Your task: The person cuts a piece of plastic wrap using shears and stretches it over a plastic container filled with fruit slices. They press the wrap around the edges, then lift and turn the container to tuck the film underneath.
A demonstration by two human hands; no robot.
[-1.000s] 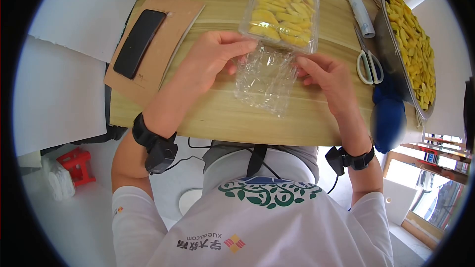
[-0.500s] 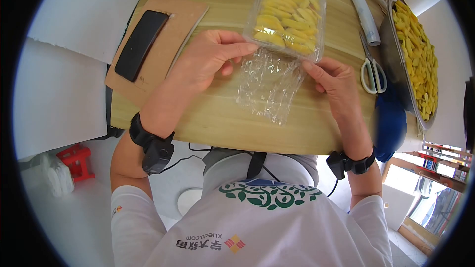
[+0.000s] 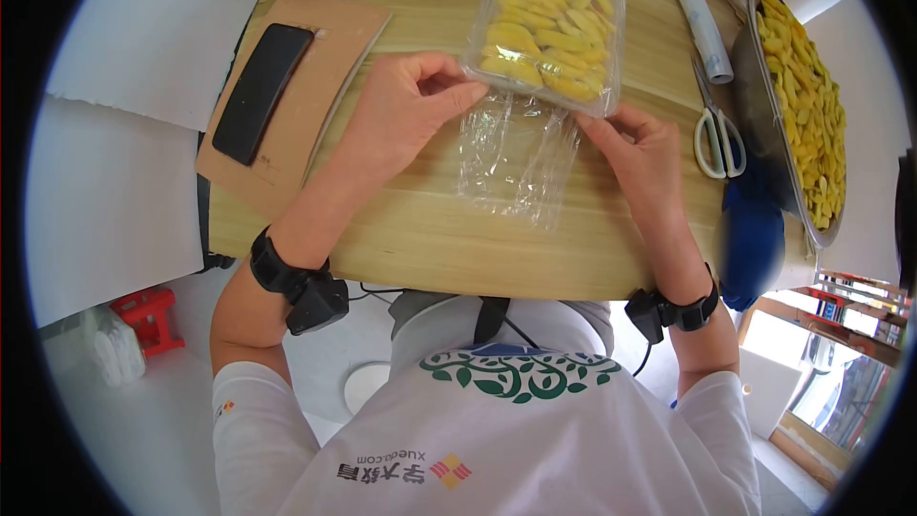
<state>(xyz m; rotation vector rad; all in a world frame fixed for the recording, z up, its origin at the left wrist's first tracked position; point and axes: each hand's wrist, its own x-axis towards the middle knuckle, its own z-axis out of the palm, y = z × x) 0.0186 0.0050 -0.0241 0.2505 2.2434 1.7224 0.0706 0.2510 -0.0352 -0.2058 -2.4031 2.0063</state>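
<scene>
Left hand (image 3: 406, 115) and right hand (image 3: 645, 153) pinch film (image 3: 516, 162) at 2 near corners of the tray (image 3: 616, 48), apparently to spread it flat.

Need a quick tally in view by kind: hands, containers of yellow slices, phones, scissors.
Hands: 2 (left hand, right hand)
Containers of yellow slices: 2 (clear tray, metal basin)
Phones: 1 (black phone)
Scissors: 1 (white-handled scissors)
Total: 6
</scene>
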